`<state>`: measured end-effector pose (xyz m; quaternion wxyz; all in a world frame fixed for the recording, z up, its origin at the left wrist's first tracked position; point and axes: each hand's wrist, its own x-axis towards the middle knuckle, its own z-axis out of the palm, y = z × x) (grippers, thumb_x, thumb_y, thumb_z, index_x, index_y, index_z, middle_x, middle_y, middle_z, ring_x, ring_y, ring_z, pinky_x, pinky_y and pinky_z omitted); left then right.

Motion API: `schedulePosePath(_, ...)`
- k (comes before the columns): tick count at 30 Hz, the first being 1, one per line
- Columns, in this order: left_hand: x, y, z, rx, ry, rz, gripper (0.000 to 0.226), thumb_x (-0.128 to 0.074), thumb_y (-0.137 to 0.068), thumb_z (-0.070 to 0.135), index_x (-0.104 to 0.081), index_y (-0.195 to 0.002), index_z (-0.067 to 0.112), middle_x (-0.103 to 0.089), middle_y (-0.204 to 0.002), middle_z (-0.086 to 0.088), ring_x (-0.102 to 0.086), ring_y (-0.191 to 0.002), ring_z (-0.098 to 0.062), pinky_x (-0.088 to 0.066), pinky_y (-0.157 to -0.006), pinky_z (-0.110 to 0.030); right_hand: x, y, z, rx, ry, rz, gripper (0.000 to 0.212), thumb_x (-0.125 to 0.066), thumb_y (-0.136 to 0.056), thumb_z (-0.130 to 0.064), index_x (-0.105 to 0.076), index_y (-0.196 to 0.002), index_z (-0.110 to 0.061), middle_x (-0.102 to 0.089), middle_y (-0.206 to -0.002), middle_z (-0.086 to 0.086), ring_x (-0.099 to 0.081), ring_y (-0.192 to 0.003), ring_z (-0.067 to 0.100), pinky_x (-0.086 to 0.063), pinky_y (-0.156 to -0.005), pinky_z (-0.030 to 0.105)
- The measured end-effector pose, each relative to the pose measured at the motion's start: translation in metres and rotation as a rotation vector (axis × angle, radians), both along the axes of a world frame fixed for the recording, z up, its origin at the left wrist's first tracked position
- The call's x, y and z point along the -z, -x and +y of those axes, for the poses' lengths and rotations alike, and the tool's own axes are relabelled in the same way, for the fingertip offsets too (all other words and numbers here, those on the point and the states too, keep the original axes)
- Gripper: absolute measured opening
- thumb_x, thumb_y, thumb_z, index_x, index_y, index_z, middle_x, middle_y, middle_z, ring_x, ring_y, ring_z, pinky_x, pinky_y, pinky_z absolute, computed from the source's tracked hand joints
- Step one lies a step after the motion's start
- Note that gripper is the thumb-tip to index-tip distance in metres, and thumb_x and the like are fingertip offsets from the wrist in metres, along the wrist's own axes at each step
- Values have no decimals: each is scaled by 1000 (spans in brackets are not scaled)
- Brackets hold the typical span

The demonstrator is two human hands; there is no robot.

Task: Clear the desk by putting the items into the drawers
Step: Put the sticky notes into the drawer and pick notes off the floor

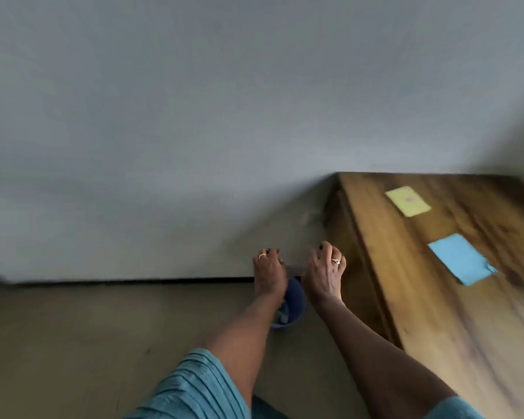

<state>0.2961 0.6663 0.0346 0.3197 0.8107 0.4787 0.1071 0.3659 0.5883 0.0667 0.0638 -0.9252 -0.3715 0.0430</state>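
Observation:
A wooden desk (436,297) fills the right side, and I see its top and its dark left side panel. On the top lie a yellow pad (407,201) at the back and a blue pad (460,258) nearer me. My left hand (268,273) and my right hand (324,273) are stretched out side by side, left of the desk and above the floor. Both have their fingers curled downward. A faint pale blur lies between them; motion blur hides whether they hold anything. No drawer front is plainly visible.
A dark blue round container (295,300) sits on the floor below and between my hands, partly hidden by them, with something pale inside. A grey wall (194,116) runs behind. Beige floor (88,343) spreads to the left.

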Motion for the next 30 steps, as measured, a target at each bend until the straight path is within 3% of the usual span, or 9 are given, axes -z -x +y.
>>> schedulePosePath(6, 39, 158, 2, -397, 85, 57, 31, -46, -94, 9, -57, -121, 0, -59, -121, -20, -54, -117, -33, -38, -101, -35, 39, 139, 50, -426, 126, 103, 37, -42, -86, -3, -49, -122, -8, -32, -138, 13, -31, -124, 32, -22, -107, 40)
schedulePosePath(12, 88, 331, -39, -794, 266, 139, 36, -38, -98, 19, -50, -131, 12, -48, -135, -9, -40, -127, -25, -32, -105, -31, 82, 307, 50, -810, 215, 154, 33, -40, -84, 2, -55, -113, -1, -37, -134, 16, -37, -119, 35, -31, -101, 43)
schedulePosePath(15, 110, 412, -75, -964, 373, 133, 36, -39, -98, 17, -51, -130, 11, -47, -135, -9, -39, -127, -27, -35, -105, -34, 108, 384, 30, -943, 264, 166, 34, -43, -82, 4, -58, -113, 1, -40, -136, 18, -37, -120, 37, -37, -94, 42)
schedulePosePath(25, 172, 614, -207, -1514, 633, 41, 37, -37, -99, 16, -47, -134, 10, -40, -142, -9, -34, -131, -26, -31, -109, -33, 173, 586, -37, -1226, 446, 210, 37, -47, -83, 2, -59, -117, -3, -41, -129, 15, -38, -118, 34, -37, -95, 40)
schedulePosePath(30, 204, 675, -223, -1743, 717, -53, 36, -39, -99, 17, -50, -133, 11, -42, -141, -10, -33, -132, -27, -30, -109, -33, 204, 647, -32, -1397, 522, 149, 32, -47, -92, -14, -56, -122, -6, -42, -132, 13, -41, -120, 32, -39, -97, 38)
